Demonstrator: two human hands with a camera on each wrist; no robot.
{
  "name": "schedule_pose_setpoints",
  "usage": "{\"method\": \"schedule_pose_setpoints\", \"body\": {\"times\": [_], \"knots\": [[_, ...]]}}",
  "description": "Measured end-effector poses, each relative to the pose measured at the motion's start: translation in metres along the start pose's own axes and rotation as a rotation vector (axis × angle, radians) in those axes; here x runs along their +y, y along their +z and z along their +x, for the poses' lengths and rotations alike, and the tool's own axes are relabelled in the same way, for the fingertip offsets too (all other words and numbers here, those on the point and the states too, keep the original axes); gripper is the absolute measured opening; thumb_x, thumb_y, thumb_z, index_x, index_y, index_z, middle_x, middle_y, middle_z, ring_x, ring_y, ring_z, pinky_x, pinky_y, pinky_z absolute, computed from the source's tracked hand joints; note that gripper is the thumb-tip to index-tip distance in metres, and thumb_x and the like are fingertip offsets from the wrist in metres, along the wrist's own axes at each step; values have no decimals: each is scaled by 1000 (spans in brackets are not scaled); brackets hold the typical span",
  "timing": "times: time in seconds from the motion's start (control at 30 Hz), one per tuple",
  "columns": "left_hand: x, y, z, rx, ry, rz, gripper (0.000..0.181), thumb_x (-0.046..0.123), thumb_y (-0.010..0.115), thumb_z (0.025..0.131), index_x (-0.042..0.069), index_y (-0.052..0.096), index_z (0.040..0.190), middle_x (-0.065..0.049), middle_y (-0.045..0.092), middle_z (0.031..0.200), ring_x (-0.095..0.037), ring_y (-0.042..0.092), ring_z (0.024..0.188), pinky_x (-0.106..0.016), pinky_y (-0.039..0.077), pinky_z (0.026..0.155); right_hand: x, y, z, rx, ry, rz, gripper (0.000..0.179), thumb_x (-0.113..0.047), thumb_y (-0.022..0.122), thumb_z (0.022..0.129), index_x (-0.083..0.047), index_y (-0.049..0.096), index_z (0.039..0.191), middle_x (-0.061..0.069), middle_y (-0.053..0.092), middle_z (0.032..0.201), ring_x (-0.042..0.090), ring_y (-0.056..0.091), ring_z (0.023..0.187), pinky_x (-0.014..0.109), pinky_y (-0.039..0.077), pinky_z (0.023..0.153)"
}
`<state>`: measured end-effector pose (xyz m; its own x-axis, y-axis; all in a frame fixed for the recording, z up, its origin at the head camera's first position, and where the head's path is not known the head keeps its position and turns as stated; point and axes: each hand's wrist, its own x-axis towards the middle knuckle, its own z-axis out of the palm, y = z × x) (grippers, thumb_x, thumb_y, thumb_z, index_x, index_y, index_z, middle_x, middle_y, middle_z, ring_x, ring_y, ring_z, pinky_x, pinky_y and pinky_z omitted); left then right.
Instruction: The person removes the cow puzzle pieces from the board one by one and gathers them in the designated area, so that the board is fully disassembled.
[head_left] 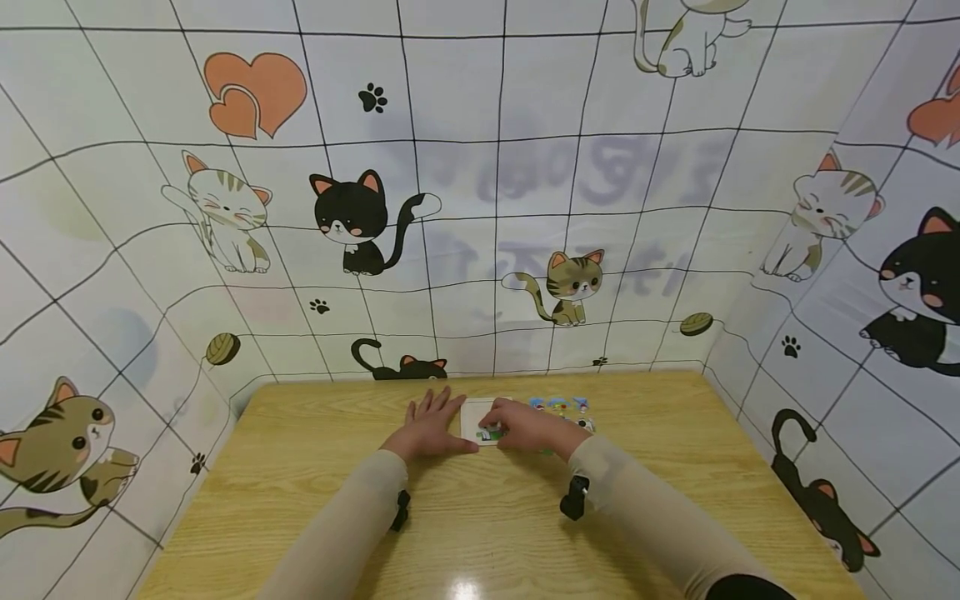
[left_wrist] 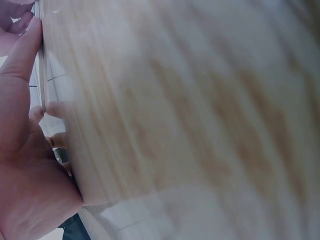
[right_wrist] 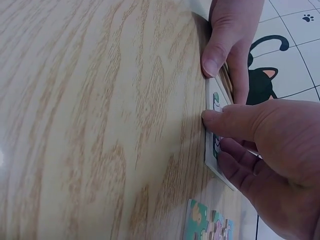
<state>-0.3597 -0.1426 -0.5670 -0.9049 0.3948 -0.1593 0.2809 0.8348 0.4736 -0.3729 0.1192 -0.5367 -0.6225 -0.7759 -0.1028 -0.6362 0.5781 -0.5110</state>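
Note:
On the wooden table lies a small white puzzle board (head_left: 471, 410), in front of me in the head view. A mostly green puzzle piece (head_left: 489, 434) sits at its near edge. My left hand (head_left: 427, 427) rests flat at the board's left side, fingers spread and thumb at the corner. With curled fingers and thumb, my right hand (head_left: 531, 425) holds the puzzle piece down at the board. In the right wrist view the right thumb (right_wrist: 220, 120) touches the board's near edge, and the fingers partly cover the piece. Mostly the left thumb and palm (left_wrist: 30, 185) show in the left wrist view.
Several loose puzzle pieces (head_left: 558, 405) lie right of the board, partly behind my right hand; some of them (right_wrist: 196, 220) show low in the right wrist view. A cat-print cloth (head_left: 465, 250) hangs behind the wooden table (head_left: 480, 517) and along both sides.

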Motion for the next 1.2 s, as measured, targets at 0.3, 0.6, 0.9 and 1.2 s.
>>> {"method": "schedule_pose_setpoints", "body": {"times": [0.3, 0.6, 0.9, 1.2], "knots": [[1, 1, 1, 0, 1, 7, 112, 74, 79, 91, 24, 29, 178, -14, 9, 185, -47, 0, 169, -75, -1, 129, 2, 1, -1, 19, 13, 39, 40, 1, 79, 101, -5, 71, 140, 11, 63, 125, 28, 66, 110, 41, 57, 95], [3, -2, 0, -1, -5, 3, 111, 73, 79, 91, 25, 29, 178, -14, 9, 185, -46, -1, 169, -75, -2, 129, 4, 2, -2, 33, 24, 61, 41, 0, 79, 102, -13, 66, 138, 10, 60, 119, 26, 62, 105, 42, 55, 91], [3, -1, 1, -3, -11, 0, 112, 73, 80, 91, 22, 30, 177, -16, 10, 185, -48, 1, 169, -76, 1, 128, 4, 3, -4, 64, 15, 75, 43, -1, 80, 101, -7, 69, 142, 9, 62, 114, 25, 63, 103, 42, 56, 91], [1, 1, 2, -14, -13, 15, 112, 75, 78, 91, 25, 28, 178, -13, 8, 186, -46, -1, 169, -75, -1, 129, 11, 12, -3, 131, 4, 96, 35, -6, 82, 101, -8, 73, 135, 6, 62, 109, 19, 60, 94, 36, 54, 84]]}}
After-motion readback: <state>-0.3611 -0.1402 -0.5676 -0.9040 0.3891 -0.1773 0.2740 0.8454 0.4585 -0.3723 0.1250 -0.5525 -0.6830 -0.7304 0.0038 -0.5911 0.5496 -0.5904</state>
